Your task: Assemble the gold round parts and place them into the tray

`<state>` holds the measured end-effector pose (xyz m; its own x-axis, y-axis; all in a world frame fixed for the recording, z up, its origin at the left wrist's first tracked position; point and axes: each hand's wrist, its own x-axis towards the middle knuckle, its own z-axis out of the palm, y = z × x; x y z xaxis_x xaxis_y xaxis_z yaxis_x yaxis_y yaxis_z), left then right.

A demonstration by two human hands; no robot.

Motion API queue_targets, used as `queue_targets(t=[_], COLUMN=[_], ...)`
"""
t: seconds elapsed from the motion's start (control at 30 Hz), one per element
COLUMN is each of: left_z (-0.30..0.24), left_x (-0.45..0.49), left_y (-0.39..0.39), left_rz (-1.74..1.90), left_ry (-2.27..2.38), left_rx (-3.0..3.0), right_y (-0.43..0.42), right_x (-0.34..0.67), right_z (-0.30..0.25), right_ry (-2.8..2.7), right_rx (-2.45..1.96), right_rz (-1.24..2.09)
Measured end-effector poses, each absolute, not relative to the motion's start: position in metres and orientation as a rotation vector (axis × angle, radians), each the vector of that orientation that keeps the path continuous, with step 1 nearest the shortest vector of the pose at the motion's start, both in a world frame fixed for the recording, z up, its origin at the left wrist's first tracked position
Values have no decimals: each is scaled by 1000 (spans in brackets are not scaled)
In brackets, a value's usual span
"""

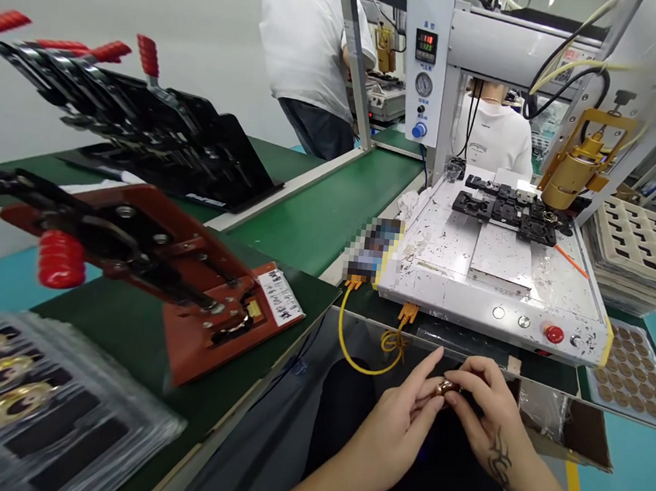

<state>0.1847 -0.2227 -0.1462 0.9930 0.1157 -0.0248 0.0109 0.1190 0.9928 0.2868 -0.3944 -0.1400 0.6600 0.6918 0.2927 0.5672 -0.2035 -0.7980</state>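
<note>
Above my lap, my left hand and my right hand meet around a small shiny gold-brown metal part. Thumbs and fingertips of both hands pinch it from either side, and they cover most of its shape. The left index finger stretches out past the part. In front of my hands stands a white bench machine with a gold cylindrical head. Below that head, black fixtures lie on its bed. To the left is a red-brown toggle-clamp fixture with a red handle.
Plastic trays with gold parts lie at lower left. Black toggle clamps stand behind them. Stacked cream trays and a sheet of brown discs are at right. A yellow cable hangs below the bench edge. Two people stand beyond.
</note>
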Motion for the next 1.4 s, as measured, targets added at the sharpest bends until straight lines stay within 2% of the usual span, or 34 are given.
queue_targets(t=[0.27,0.6,0.8,1.0,1.07,1.23,1.3,1.4], left_z=[-131,-119,-109,-82,-57,4,9,2], left_x=[189,183,178,162,152,126,122,124], left_y=[-219,-208,-195,-176,-156,-69,-35,-5], left_rz=[201,195,243,347,496,1202,1296,1251], left_ry=[295,362,354,326,306,180,15,-113], left_rx=[1281,1386,1563,1763,1944,2330,2518,2745], right_y=[-369,-358,-354,-325,-313,-290,-283,-276], right_x=[284,286,306,314,315,321,324,326], right_z=[-131,-141,-129,-110,-103,-90,-89,-89], right_ry=[-413,-524,-1151,-1632,-1655,-1508,-1465,-1387], right_rx=[-1505,-1434,-1603,-1578,-1539,-1550,-1544,-1535], right_rz=[577,641,464,54,-14,14,71,166])
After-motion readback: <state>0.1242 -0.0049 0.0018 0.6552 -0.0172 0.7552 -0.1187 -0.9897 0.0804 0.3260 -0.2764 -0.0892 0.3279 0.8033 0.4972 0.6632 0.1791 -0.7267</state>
